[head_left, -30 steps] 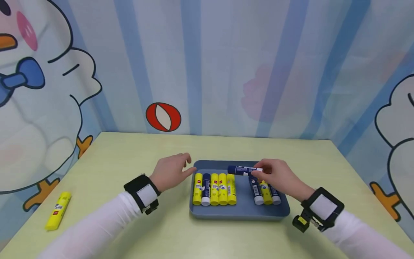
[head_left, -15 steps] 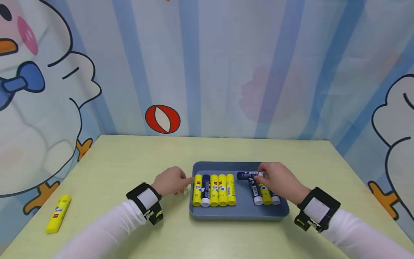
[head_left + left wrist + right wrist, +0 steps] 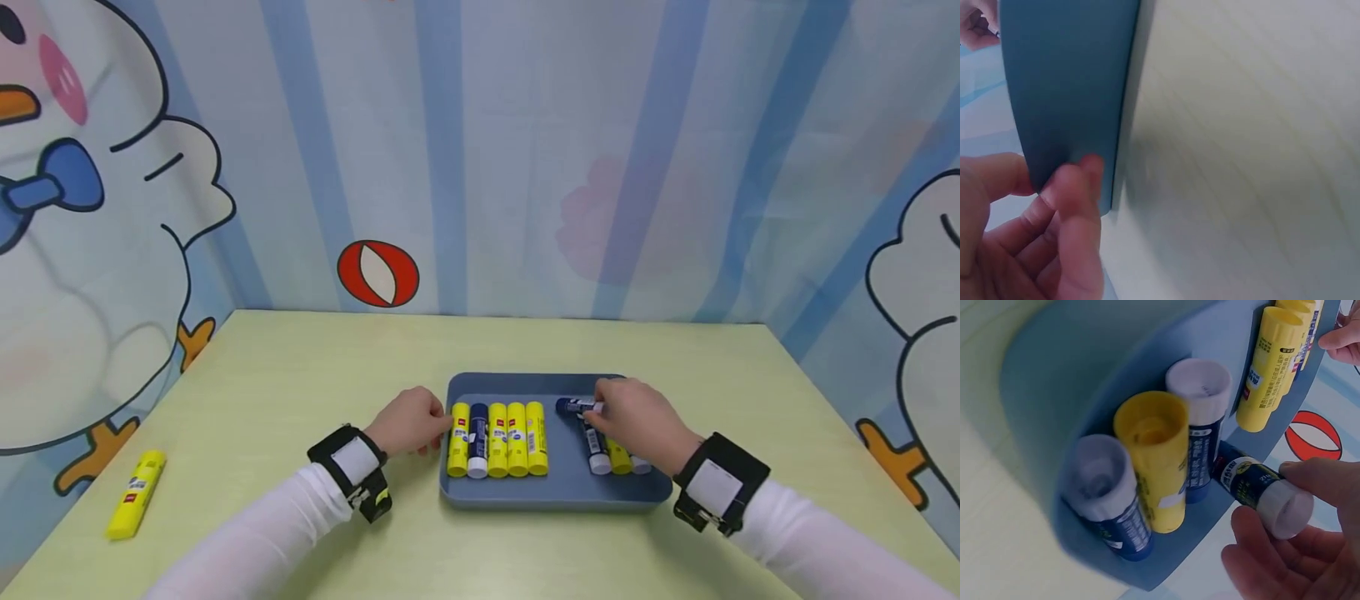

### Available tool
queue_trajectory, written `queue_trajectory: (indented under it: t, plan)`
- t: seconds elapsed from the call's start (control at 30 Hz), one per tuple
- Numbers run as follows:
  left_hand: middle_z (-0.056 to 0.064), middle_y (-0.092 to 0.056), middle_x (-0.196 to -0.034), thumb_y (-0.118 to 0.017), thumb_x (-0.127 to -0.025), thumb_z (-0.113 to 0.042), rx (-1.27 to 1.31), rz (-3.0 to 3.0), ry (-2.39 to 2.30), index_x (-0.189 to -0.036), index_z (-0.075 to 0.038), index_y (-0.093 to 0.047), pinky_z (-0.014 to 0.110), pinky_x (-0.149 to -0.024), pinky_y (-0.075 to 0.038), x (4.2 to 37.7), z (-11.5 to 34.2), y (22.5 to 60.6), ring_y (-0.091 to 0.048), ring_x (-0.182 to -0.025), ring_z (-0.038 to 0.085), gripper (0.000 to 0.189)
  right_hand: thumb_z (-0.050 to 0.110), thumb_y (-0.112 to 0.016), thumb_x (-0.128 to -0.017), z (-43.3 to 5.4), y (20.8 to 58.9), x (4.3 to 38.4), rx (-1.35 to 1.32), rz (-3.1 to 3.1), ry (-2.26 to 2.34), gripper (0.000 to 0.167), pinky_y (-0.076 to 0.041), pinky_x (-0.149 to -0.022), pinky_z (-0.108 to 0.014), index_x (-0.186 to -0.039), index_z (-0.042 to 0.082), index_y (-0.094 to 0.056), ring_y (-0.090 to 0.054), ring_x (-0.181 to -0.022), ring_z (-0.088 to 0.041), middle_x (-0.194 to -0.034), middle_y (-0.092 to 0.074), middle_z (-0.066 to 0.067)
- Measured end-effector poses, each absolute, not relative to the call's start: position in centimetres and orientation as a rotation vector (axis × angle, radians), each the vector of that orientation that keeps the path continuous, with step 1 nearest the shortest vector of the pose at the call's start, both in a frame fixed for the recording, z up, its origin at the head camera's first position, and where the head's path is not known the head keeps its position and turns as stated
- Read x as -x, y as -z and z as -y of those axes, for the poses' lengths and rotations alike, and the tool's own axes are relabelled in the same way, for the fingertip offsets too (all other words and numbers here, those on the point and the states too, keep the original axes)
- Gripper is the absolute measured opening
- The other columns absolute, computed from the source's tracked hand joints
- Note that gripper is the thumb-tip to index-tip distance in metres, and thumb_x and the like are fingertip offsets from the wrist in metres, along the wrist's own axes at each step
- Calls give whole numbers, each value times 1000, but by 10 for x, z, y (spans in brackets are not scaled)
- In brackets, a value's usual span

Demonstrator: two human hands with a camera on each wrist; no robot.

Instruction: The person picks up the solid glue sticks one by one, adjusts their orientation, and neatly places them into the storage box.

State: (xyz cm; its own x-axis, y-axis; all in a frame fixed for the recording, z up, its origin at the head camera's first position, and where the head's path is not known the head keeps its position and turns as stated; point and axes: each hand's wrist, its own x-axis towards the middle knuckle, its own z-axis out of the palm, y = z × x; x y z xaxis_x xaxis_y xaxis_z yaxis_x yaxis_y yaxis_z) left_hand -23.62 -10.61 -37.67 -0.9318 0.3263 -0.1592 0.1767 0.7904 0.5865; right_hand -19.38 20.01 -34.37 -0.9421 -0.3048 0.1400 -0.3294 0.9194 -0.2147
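Note:
My right hand [image 3: 643, 421] pinches a navy glue stick [image 3: 573, 407] with a white end between thumb and fingers. The stick lies crosswise at the back right of the grey-blue tray [image 3: 555, 497]. Beside it, in the right wrist view, a yellow glue stick [image 3: 1159, 469] sits between a navy stick [image 3: 1202, 434] and another navy stick [image 3: 1110, 506]. At the tray's left end my left hand [image 3: 411, 421] grips the rim, thumb over the edge and fingers against the outer wall [image 3: 1072, 87].
Several yellow glue sticks [image 3: 517, 440] and a navy one [image 3: 477, 442] lie side by side in the tray's left half. A lone yellow glue stick [image 3: 137, 494] rests on the table [image 3: 337, 533] at far left. A printed curtain [image 3: 510, 167] stands behind.
My right hand has moved the navy glue stick rightward and down toward the tray floor. My left hand has come down from beside the tray and taken hold of its left rim.

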Motion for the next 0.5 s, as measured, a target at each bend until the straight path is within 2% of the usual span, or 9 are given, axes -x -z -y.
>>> queue_trajectory:
  t: [0.17, 0.27, 0.33, 0.5]
  plan:
    - [2, -62, -59, -61, -94, -16, -385, -2712, -871, -65, -7, -63, 23, -41, -39, 239, 103, 375, -51, -44, 14, 30, 21, -74, -86, -193, 341, 193, -396, 3065, -372, 27, -30, -45, -25, -73, 7, -56, -41, -46, -13, -58, -40, 0]
    - [2, -62, -58, -61, -94, -17, -379, -2715, -858, -66, -7, -63, 23, -42, -41, 240, 103, 376, -52, -45, 14, 30, 25, -74, -85, -186, 341, 195, -350, 3127, -331, 32, -28, -44, -23, -67, 6, -56, -40, -44, -12, -56, -32, 1]
    - [3, -62, -58, -62, -94, -16, -378, -2716, -854, -65, -7, -63, 24, -42, -41, 240, 103, 376, -52, -45, 14, 30, 26, -75, -84, -181, 341, 195, -331, 3168, -299, 34, -30, -43, -23, -66, 6, -56, -42, -44, -12, -55, -34, 1]
    - [3, -62, -59, -62, -94, -16, -361, -2705, -859, -66, -7, -63, 25, -43, -43, 238, 103, 376, -53, -46, 15, 29, 30, -78, -81, -170, 346, 198, -344, 3244, -176, 33, -40, -44, -25, -68, 7, -58, -50, -48, -13, -57, -50, -1]
